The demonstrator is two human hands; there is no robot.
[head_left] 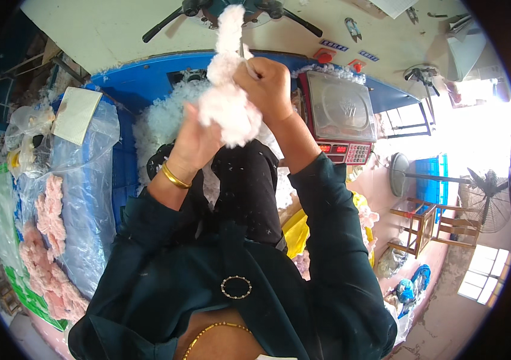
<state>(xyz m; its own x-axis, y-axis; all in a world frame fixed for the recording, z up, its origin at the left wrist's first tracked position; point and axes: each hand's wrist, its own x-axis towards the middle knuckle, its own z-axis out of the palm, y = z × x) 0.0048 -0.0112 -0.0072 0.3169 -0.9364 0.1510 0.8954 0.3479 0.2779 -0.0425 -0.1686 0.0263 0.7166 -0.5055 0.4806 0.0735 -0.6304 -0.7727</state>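
A fluffy, pale pink plush piece (229,114) hangs in front of me at the edge of the pale machine top, its narrow end pointing up and away. My right hand (267,87) is closed around its side, thumb and fingers pinching the fabric beside a thin metal tube (242,48). From the left, my left hand (194,144) cups the rounded lower end, its fingers partly hidden by the pile. Beyond the plush sits a dark machine fitting (210,9) with black handles. Loose white stuffing (162,123) lies in the blue bin below my hands.
Right of my right arm stands a scale (342,105) with a lit red display. Red buttons (325,56) and snips (353,29) are beyond it. Pink plush pieces (51,276) lie on plastic bags at left. A wooden chair (417,228) and a fan (484,198) stand at right.
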